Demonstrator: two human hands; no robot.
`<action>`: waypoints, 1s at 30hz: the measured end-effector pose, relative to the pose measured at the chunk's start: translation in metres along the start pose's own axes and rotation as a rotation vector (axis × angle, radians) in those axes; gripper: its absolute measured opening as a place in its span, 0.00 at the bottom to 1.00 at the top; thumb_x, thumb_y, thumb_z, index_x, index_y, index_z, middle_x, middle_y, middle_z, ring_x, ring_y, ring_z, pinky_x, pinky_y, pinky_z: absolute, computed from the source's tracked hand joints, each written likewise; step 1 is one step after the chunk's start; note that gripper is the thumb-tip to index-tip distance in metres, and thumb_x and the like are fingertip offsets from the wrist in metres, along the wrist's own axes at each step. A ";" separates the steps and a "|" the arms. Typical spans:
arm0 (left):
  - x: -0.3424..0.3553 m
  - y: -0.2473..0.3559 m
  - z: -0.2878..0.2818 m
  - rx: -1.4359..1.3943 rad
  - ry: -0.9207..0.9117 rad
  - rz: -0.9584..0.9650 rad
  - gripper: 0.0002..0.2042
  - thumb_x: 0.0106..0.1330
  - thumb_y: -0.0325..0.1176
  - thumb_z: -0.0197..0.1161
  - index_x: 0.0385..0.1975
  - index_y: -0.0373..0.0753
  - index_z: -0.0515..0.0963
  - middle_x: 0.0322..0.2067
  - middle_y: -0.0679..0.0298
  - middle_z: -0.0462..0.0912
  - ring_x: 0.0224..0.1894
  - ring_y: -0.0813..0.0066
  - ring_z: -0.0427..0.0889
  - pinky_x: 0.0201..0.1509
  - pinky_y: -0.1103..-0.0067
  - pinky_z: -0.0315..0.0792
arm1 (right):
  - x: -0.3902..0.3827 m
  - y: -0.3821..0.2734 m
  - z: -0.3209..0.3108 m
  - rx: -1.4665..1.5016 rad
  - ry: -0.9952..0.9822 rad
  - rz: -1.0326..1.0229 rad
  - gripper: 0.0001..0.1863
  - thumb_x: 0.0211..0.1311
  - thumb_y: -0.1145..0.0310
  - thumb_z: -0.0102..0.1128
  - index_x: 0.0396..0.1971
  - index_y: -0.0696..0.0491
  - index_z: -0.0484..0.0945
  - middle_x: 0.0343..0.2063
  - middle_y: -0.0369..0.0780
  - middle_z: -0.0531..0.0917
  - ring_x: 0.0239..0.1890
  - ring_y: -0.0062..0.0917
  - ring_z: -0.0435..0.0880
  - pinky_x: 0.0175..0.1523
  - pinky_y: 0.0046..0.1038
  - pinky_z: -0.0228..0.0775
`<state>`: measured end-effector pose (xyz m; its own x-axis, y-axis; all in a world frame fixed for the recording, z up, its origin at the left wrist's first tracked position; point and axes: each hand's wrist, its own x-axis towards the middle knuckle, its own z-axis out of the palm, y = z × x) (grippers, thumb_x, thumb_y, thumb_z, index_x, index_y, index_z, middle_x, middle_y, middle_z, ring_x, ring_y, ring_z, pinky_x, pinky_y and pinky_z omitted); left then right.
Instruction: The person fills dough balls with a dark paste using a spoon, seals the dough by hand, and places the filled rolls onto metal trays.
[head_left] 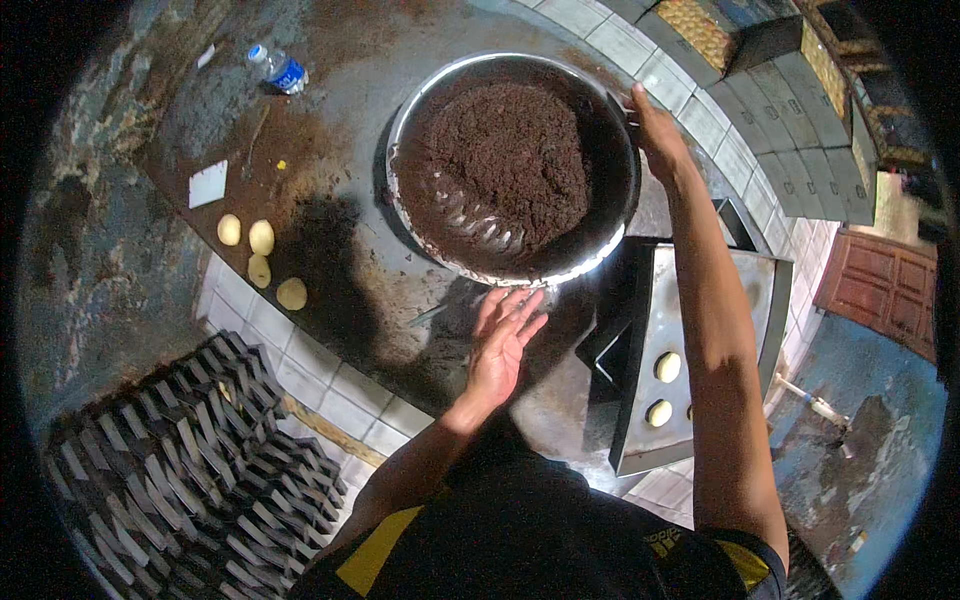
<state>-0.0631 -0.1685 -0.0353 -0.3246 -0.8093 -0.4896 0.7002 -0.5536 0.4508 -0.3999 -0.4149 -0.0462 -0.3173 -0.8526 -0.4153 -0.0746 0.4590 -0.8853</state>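
A large metal bowl (398,195) stands on the worn table, holding a dark brown crumbly filling (515,150) heaped toward its far side. Smeared filling coats the near inner wall. My left hand (502,345) is open at the bowl's near edge, fingers spread with their tips at the rim; whether they press on it I cannot tell. At the far right side of the bowl, my right hand (657,135) grips the rim, with its fingers partly hidden. Several pale dough balls (261,237) lie on the table to the left.
A metal tray (655,300) with a few dough rounds (668,367) is under my right forearm. A water bottle (280,70) and a white card (208,184) lie on the left. Stacked dark metal pans (200,470) fill the lower left. Grey tins (780,110) stand far right.
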 end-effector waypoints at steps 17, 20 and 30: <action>0.032 0.185 -0.085 2.068 0.137 0.403 0.26 0.79 0.43 0.46 0.72 0.38 0.59 0.72 0.57 0.61 0.74 0.60 0.58 0.77 0.60 0.50 | -0.318 0.063 0.089 0.564 0.013 0.359 0.23 0.77 0.52 0.52 0.56 0.56 0.70 0.46 0.44 0.82 0.48 0.31 0.82 0.55 0.37 0.76; 0.028 0.160 -0.066 1.436 0.289 0.821 0.23 0.81 0.44 0.43 0.64 0.34 0.66 0.69 0.53 0.64 0.70 0.58 0.63 0.76 0.61 0.53 | -0.393 0.062 0.051 0.111 -0.115 0.320 0.16 0.75 0.60 0.57 0.47 0.59 0.79 0.36 0.39 0.85 0.40 0.22 0.82 0.50 0.29 0.75; -0.030 0.007 0.038 1.172 -0.389 0.470 0.21 0.73 0.30 0.55 0.63 0.29 0.68 0.56 0.52 0.79 0.53 0.64 0.81 0.60 0.69 0.74 | -0.423 0.209 -0.220 -0.129 0.787 0.317 0.19 0.70 0.57 0.57 0.38 0.60 0.84 0.32 0.47 0.88 0.38 0.33 0.87 0.44 0.34 0.75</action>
<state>-0.0729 -0.1559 0.0112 -0.5013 -0.8641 0.0460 -0.1020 0.1118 0.9885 -0.4893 0.0967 -0.0098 -0.9012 -0.2797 -0.3312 0.0369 0.7118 -0.7015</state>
